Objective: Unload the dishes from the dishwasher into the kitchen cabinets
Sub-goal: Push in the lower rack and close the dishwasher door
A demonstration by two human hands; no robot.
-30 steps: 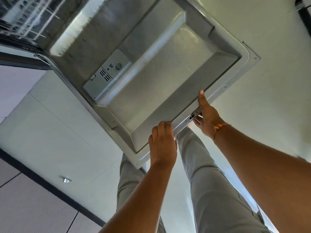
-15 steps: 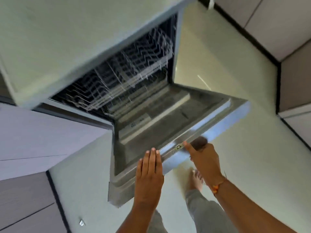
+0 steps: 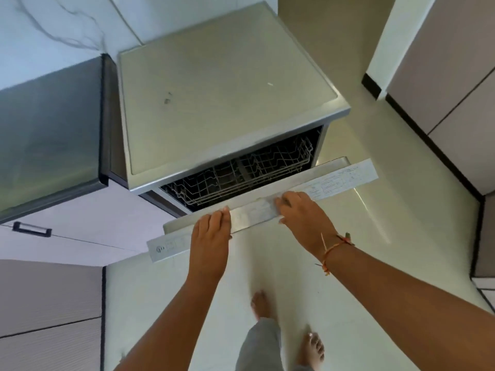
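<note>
At the far left is a dark counter (image 3: 48, 129), and below it a cabinet front with a black handle (image 3: 32, 229). Just beside the counter stands the dishwasher (image 3: 227, 97), seen from above. Its door (image 3: 254, 212) is tilted and only partly open. Through the gap a wire rack (image 3: 241, 174) shows inside; the visible part is bare wire and the rest is hidden. The left hand (image 3: 211, 236) rests on the door's top edge, fingers (image 3: 218, 218) straight and pressed together. The right hand (image 3: 302, 212) grips the same edge, with fingers (image 3: 286, 200) slightly spread and bent over it. Its wrist carries an orange bracelet (image 3: 334, 247). Cabinets (image 3: 442, 76) stand at the right.
</note>
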